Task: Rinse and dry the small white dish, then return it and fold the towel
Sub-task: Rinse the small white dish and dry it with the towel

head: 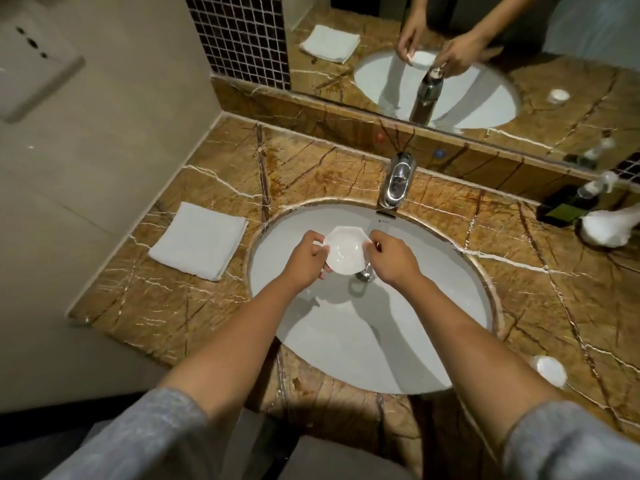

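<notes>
We hold the small white dish (346, 251) over the sink (433, 358), below the tap (397, 181), left hand (304, 261) and right hand (393, 254) gripping its rim; the folded towel (199, 240) lies left on the desk (554, 306)

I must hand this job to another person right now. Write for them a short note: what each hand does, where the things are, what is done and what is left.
Left hand: holds the left edge of the small white octagonal dish.
Right hand: its fingers pinch the dish's right edge.
The dish is held over the white oval sink basin, in front of the chrome tap. No running water is visible.
The folded white towel lies on the brown marble counter, left of the basin, untouched.
Done: dish brought to the sink. I cannot tell if it is rinsed.
Left: rinse, dry with the towel, return the dish, fold the towel.
</notes>
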Action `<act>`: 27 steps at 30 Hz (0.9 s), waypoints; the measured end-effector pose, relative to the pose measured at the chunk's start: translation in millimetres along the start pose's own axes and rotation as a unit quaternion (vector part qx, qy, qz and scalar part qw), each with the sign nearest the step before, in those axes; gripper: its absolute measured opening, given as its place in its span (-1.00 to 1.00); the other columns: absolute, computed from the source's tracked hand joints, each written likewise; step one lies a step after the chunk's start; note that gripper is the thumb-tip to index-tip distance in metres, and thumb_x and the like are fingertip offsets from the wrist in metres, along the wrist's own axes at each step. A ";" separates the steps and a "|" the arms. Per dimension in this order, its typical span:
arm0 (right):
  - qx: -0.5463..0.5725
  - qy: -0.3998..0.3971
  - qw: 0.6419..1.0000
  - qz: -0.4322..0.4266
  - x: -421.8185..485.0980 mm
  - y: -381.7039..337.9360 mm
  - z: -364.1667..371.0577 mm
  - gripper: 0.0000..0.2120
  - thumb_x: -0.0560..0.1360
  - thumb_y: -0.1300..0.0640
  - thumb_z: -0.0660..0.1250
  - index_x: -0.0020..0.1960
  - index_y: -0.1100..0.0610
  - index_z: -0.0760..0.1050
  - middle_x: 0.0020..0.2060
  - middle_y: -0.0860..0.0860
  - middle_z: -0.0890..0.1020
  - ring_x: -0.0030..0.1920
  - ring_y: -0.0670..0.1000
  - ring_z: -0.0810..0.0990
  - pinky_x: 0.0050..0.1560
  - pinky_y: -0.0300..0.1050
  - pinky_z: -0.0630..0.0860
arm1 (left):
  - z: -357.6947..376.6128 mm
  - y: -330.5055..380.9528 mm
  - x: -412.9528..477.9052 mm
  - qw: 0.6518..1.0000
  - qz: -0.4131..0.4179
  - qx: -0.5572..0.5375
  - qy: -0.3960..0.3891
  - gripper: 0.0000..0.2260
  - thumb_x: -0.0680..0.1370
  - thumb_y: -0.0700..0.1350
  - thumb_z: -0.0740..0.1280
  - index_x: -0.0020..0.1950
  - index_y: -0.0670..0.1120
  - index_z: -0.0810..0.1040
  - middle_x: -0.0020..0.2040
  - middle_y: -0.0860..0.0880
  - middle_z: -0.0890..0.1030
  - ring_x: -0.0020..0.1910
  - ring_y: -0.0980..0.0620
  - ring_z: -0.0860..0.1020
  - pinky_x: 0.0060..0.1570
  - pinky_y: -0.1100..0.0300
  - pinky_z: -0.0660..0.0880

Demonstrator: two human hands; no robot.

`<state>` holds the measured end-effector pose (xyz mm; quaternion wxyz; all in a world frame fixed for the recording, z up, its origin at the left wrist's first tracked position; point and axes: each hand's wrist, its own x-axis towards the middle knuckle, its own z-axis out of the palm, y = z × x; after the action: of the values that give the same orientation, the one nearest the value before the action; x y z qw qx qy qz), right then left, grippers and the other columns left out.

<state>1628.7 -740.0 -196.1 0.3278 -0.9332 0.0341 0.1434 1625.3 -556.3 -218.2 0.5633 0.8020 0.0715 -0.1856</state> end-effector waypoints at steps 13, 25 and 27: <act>-0.059 -0.017 0.987 -0.151 30.4 -146.9 100.6 -0.79 0.58 0.00 0.09 0.01 0.08 0.43 -0.27 0.02 0.48 -0.23 0.16 0.43 -0.31 -0.08 0.28 | -136.6 -50.3 -42.3 0.976 -0.044 -0.031 0.209 -0.77 0.67 -0.11 0.05 -0.05 -0.19 0.41 -0.34 -0.13 0.46 -0.51 0.07 0.42 -0.58 0.34 0.38; -0.067 -0.085 0.963 -0.246 34.9 -235.4 191.4 -0.67 0.59 -0.06 0.11 -0.25 0.11 0.34 -0.35 0.05 0.48 -0.26 0.16 0.47 -0.34 -0.08 0.21 | -219.2 -116.2 -85.4 0.923 -0.164 -0.086 0.337 -0.71 0.64 0.07 0.05 0.23 0.02 0.45 0.08 -0.25 0.59 -0.15 -0.27 0.61 -0.22 0.00 0.54; -0.053 -0.026 0.967 -0.249 43.5 -238.9 195.8 -0.67 0.58 -0.05 0.14 -0.22 0.16 0.41 -0.24 0.11 0.53 -0.16 0.18 0.51 -0.28 -0.07 0.30 | -227.1 -121.2 -89.0 0.917 -0.165 -0.090 0.351 -0.78 0.64 0.07 0.05 0.11 0.08 0.46 0.07 -0.21 0.60 -0.22 -0.17 0.61 -0.24 0.07 0.51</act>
<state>1659.9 -430.0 -210.6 0.3037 -0.9243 -0.2157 0.0835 1553.4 -293.7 -223.5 0.5332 0.7385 0.4120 0.0247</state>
